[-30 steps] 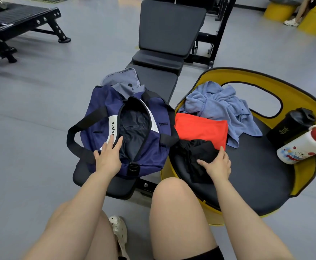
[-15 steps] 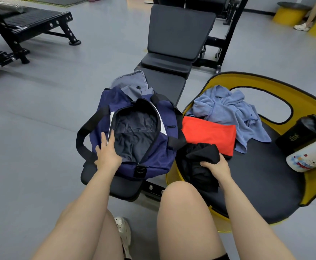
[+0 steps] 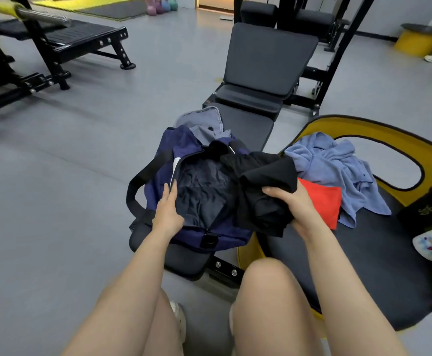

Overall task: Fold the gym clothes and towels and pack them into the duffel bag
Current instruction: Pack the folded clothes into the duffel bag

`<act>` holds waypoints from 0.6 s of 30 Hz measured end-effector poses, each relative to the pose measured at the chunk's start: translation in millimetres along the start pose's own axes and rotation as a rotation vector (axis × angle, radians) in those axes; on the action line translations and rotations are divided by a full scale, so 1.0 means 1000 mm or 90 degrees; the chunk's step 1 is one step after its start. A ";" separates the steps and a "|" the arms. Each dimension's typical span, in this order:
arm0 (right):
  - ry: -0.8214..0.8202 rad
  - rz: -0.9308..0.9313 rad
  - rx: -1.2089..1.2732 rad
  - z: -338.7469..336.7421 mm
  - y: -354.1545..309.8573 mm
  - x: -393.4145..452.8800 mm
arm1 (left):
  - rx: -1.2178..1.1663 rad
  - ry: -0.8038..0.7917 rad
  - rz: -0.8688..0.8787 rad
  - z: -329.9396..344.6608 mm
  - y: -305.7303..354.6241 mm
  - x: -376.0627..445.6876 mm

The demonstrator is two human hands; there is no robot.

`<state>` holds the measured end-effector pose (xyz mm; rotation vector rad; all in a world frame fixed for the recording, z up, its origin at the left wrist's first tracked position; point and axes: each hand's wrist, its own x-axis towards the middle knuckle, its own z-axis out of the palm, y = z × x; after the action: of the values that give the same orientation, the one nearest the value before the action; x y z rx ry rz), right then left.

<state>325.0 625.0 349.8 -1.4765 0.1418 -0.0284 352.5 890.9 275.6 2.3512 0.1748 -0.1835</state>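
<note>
Grey gym flooring spreads around a black padded weight bench, on which a navy fabric duffel bag sits unzipped, its dark lining showing. The person's left hand rests with straight fingers on the near-left edge of the opening, apparently spreading it. The right hand grips a bundled black garment, fingers curled round it, holding it over the bag's right edge, partly above the opening. Just beside the bag, on a round black seat with a yellow frame, lie a folded red cloth and a crumpled light-blue towel, touching each other.

The step in hand looks like packing the black garment. The next move would call for lowering it into the opening and letting go, while the left hand keeps the mouth wide.
</note>
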 end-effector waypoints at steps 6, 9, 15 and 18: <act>-0.126 0.099 0.053 0.073 0.008 0.027 | -0.034 -0.013 0.009 0.001 -0.005 0.003; -0.145 0.197 0.069 0.093 0.028 0.042 | -0.040 0.001 0.024 0.000 -0.011 0.007; -0.110 0.288 -0.013 0.104 0.069 0.064 | -0.051 -0.005 -0.014 -0.001 -0.009 0.006; -0.115 0.273 -0.109 0.107 0.080 0.068 | -0.045 -0.009 -0.015 0.001 -0.009 0.007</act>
<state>398.9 731.3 274.3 -1.5836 0.3175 0.4734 357.7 897.5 267.4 2.2781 0.1989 -0.2021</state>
